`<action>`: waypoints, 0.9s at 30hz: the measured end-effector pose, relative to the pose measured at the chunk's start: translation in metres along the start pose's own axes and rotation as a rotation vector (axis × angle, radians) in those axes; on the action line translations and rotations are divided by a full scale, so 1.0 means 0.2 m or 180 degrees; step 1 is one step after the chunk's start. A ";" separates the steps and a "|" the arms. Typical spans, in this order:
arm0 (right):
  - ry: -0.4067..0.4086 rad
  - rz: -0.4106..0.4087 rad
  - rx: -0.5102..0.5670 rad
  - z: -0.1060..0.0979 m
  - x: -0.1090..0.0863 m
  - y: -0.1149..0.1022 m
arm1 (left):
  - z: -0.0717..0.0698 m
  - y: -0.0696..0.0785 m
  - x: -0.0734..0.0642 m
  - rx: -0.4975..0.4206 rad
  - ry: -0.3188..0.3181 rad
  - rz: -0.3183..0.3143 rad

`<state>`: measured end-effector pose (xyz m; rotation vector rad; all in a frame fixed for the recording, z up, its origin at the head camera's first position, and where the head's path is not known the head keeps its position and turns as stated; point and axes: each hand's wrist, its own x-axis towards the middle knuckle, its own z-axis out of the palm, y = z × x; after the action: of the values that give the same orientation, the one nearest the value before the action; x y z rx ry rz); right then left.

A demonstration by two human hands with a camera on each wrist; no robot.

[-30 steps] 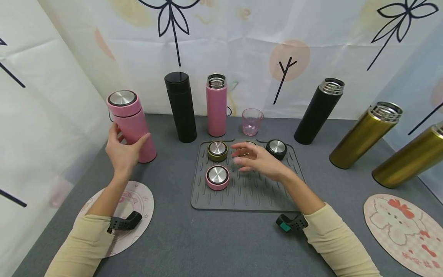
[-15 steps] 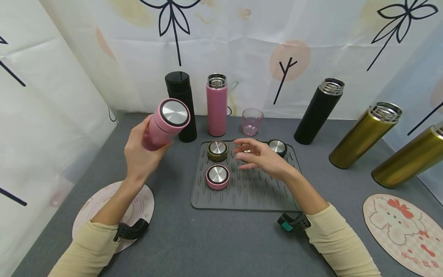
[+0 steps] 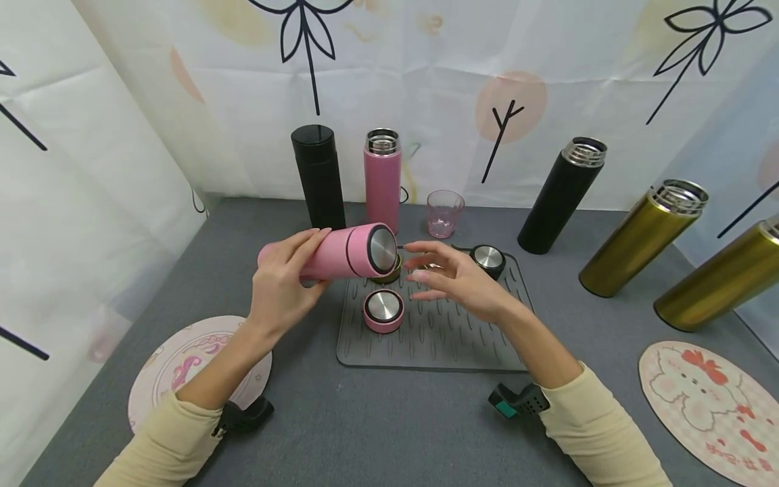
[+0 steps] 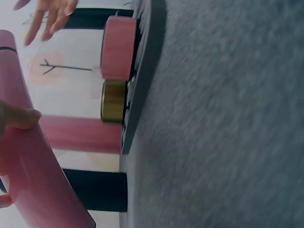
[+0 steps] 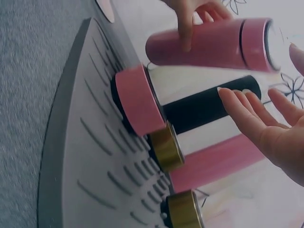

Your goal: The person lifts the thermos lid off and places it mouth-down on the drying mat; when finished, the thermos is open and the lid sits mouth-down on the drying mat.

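Note:
My left hand (image 3: 282,284) grips a capped pink thermos (image 3: 331,256), tipped on its side above the table with its steel-topped lid toward the right. Close to that lid, my right hand (image 3: 456,277) hovers over the grey ribbed mat (image 3: 426,352), fingers spread and slightly bent, holding nothing. On the mat sit a pink lid (image 3: 383,311), a black lid (image 3: 488,260) and a gold lid (image 3: 389,274) partly behind the thermos. A second gold lid (image 5: 185,211) shows in the right wrist view; my right hand mostly covers it in the head view.
Along the back stand a capped black thermos (image 3: 319,176), an uncapped pink thermos (image 3: 382,179) and a pink glass (image 3: 444,213). To the right are an uncapped black thermos (image 3: 561,196) and two uncapped gold ones (image 3: 642,240). Round placemats lie left (image 3: 182,358) and right (image 3: 718,406).
My left hand has lifted the pink thermos off the table at the left, carried it rightward and tipped it onto its side toward my right hand. The right hand has barely moved.

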<state>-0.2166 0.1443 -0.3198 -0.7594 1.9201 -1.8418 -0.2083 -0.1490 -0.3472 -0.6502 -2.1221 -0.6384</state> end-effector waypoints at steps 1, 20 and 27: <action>0.0008 -0.0014 0.0017 0.01 0.00 -0.01 | 0.00 0.01 0.00 0.0029 -0.0049 0.0054; 0.0907 0.0326 -0.0937 0.11 -0.07 -0.13 | 0.05 0.17 0.05 0.0271 -0.0436 0.0558; 0.0718 -0.0314 -0.1656 0.04 -0.07 -0.14 | 0.07 0.19 0.11 0.0130 -0.0737 0.0455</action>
<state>-0.1977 0.1475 -0.2943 -0.8371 2.6020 -1.5416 -0.2037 -0.1068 -0.3282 -0.8802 -2.2687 -0.4581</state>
